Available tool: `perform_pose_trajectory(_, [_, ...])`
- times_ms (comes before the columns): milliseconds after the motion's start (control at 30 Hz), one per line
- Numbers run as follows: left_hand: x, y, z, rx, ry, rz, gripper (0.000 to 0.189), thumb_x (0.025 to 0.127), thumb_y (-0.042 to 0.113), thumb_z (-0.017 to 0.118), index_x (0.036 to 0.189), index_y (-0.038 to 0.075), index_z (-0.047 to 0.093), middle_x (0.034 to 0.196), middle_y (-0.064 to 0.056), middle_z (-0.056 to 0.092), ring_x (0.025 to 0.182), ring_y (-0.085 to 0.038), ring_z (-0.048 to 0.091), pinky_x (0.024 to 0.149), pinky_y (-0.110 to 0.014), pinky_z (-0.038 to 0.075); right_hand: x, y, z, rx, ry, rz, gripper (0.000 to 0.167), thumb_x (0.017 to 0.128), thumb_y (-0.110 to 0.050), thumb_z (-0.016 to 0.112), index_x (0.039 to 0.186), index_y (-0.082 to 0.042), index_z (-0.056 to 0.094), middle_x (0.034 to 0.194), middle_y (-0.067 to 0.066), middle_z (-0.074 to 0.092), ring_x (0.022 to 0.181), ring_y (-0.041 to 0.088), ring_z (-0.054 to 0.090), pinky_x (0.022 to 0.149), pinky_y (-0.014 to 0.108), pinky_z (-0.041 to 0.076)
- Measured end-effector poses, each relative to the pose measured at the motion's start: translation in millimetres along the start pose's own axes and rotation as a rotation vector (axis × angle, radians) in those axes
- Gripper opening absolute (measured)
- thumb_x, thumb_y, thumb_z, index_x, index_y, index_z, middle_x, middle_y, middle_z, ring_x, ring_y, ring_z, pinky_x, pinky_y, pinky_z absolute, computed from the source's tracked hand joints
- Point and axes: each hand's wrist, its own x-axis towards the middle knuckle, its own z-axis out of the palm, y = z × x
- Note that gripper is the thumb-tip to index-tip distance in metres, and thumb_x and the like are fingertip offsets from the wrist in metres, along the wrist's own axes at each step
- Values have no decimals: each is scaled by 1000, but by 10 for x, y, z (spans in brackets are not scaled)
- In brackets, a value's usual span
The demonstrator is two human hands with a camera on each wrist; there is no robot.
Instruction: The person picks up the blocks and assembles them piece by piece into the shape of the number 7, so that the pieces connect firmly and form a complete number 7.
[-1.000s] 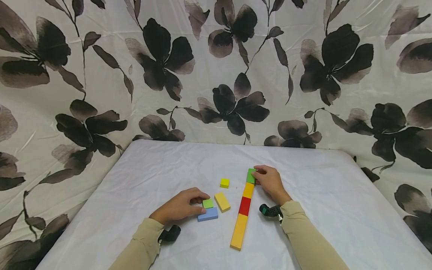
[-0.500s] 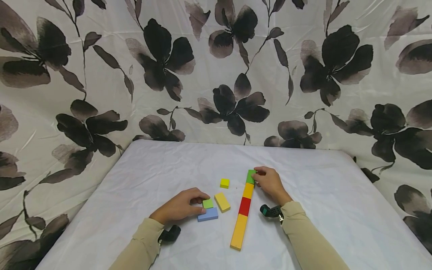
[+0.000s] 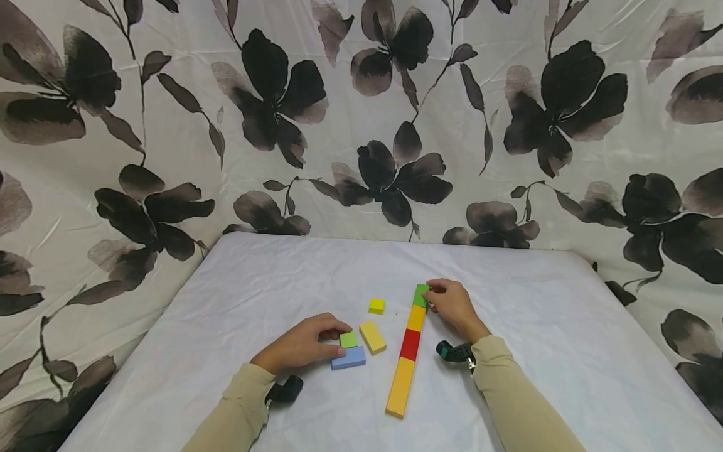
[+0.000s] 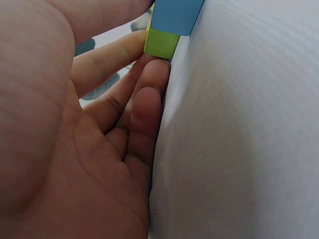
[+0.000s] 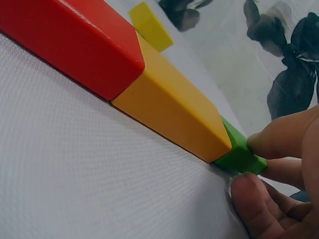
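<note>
My right hand (image 3: 452,306) pinches a green block (image 5: 241,152) at the far end of a straight row. Below it in the head view, the row continues with a short orange block (image 3: 415,318), a red block (image 3: 410,345) and a long orange block (image 3: 400,386). In the right wrist view the green block meets the short orange one end to end. To the left of the row, my left hand (image 3: 302,343) holds a light green block (image 4: 162,44) between thumb and index finger. A blue block (image 3: 348,358) lies against its near side, by the thumb tip.
Between the hands lie a pale yellow block (image 3: 373,338) and a small bright yellow block (image 3: 376,306). All rest on a white-covered table (image 3: 294,270). A floral curtain (image 3: 333,119) hangs behind its far edge.
My right hand has shifted very slightly toward me, and the green block's far end sits a touch lower in view. The left hand and loose blocks have stayed put.
</note>
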Motion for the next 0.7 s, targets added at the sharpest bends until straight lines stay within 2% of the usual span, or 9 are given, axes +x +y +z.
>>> perform_pose_trajectory(700, [-2, 21, -17, -8, -10, 0, 44, 90, 34, 77, 130, 19, 65, 117, 9, 60, 104, -12, 55, 95, -40, 47, 11, 0, 2, 3, 13, 0, 39, 95, -15, 67, 130, 3, 63, 114, 17, 64, 84, 21, 63, 76, 30, 57])
